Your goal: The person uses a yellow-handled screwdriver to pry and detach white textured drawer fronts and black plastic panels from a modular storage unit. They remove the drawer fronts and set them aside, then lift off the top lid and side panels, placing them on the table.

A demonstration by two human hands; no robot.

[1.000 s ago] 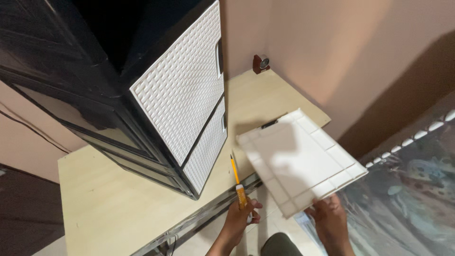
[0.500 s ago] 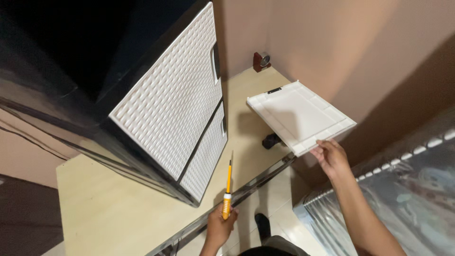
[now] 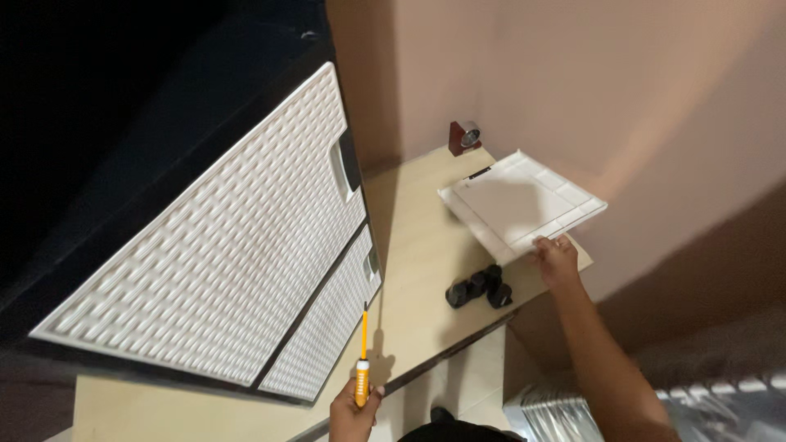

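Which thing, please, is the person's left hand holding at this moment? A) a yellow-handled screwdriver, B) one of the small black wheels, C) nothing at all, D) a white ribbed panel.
A: the left hand is closed around the yellow-handled screwdriver, shaft pointing up, while the right hand touches the white panel on the table.

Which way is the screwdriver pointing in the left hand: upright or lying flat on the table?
Upright: the left hand grips the screwdriver by its handle, shaft pointing up.

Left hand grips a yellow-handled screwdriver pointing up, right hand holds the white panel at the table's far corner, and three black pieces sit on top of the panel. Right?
Not quite. In the head view the black pieces sit on the table beside the white panel, not on it. The rest holds.
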